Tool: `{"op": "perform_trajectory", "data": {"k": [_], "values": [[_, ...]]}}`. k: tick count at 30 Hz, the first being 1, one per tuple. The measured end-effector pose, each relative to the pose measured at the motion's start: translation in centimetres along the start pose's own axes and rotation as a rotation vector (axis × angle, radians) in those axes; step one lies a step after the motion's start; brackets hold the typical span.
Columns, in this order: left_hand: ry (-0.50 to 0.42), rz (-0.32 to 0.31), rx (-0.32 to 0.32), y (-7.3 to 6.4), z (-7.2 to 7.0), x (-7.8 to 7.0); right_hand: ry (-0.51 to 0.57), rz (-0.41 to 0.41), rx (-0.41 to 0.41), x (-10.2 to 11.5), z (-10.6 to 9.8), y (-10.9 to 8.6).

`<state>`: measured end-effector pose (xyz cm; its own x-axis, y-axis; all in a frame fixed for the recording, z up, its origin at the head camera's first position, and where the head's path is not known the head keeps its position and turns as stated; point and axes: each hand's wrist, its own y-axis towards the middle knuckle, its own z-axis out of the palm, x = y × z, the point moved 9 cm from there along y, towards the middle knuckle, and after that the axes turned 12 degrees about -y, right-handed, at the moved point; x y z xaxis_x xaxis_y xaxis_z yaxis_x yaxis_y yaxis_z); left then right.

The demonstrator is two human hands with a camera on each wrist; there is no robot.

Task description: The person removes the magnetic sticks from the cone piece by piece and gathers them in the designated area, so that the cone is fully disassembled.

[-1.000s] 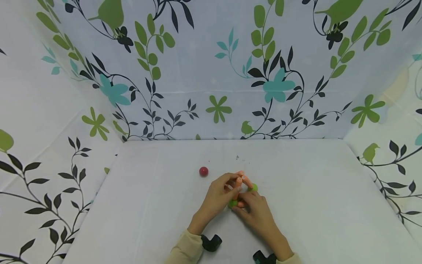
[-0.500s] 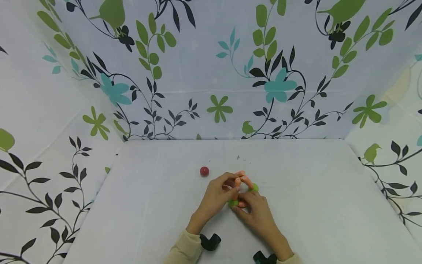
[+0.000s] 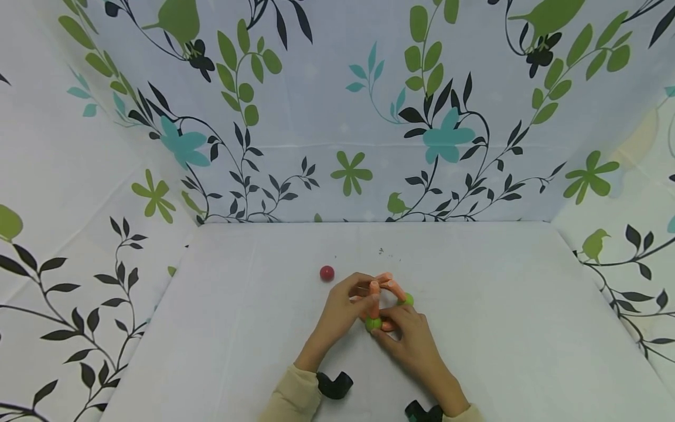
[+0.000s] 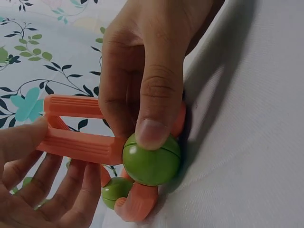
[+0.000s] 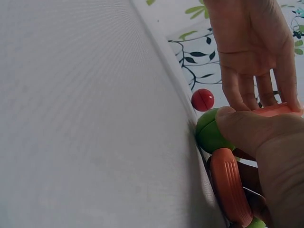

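In the head view, my left hand (image 3: 337,308) holds the top of a ribbed orange toy link (image 3: 374,299). The left wrist view shows this link as two parallel bars, its far end pinched by the left fingertips. A green ball (image 4: 152,159) sits at the link's lower end. My right hand (image 3: 413,340) grips the assembly there, its thumb pressing on the ball. Other orange pieces (image 5: 230,185) join on, with a second green ball (image 3: 408,299) behind the right hand. The right fingers are partly hidden behind the pieces.
A small red ball (image 3: 327,273) lies on the white table (image 3: 253,328), beyond and left of the hands. Black curved pieces (image 3: 335,385) are at both wrists. A leaf-patterned cloth (image 3: 295,117) rises behind the table.
The left hand has shifted slightly left, and the orange link has swung left with it, now about upright above the near green ball. The right hand stays in place. The red ball has not moved.
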<state>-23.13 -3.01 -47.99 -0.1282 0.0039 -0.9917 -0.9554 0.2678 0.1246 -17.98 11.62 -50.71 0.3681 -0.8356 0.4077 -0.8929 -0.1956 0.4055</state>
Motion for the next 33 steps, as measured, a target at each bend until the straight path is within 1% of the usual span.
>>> {"op": "perform_trajectory", "data": {"k": [7,10,13,16,21,25,28,30,33], "values": [[-0.098,-0.075,-0.087,0.0,-1.1,1.1,-0.002,-0.023,-0.012,0.3,-0.2,0.1],[-0.138,-0.091,-0.115,0.0,-1.4,1.3,0.001,-0.021,-0.008,0.3,-0.2,0.1],[-0.154,-0.098,-0.139,-0.1,-1.6,1.3,0.007,-0.015,0.005,0.3,-0.1,0.1],[-0.119,-0.096,-0.159,-0.2,-1.8,1.1,0.010,-0.009,0.013,0.1,0.0,0.0],[-0.008,-0.080,-0.164,-0.3,-1.6,0.3,0.017,-0.018,0.000,-0.1,0.1,0.0],[0.060,-0.032,-0.155,-0.4,-1.4,-0.4,0.018,-0.018,-0.012,-0.1,0.1,0.0],[0.101,0.005,-0.143,-0.9,-1.3,-0.8,0.022,-0.015,-0.011,-0.1,0.2,-0.1],[0.108,0.021,-0.124,-1.3,-1.2,-1.0,0.024,-0.015,-0.008,0.0,0.3,-0.1],[0.074,0.027,-0.091,-2.1,-1.0,-1.1,0.028,-0.012,-0.006,0.0,0.2,0.0]]}}
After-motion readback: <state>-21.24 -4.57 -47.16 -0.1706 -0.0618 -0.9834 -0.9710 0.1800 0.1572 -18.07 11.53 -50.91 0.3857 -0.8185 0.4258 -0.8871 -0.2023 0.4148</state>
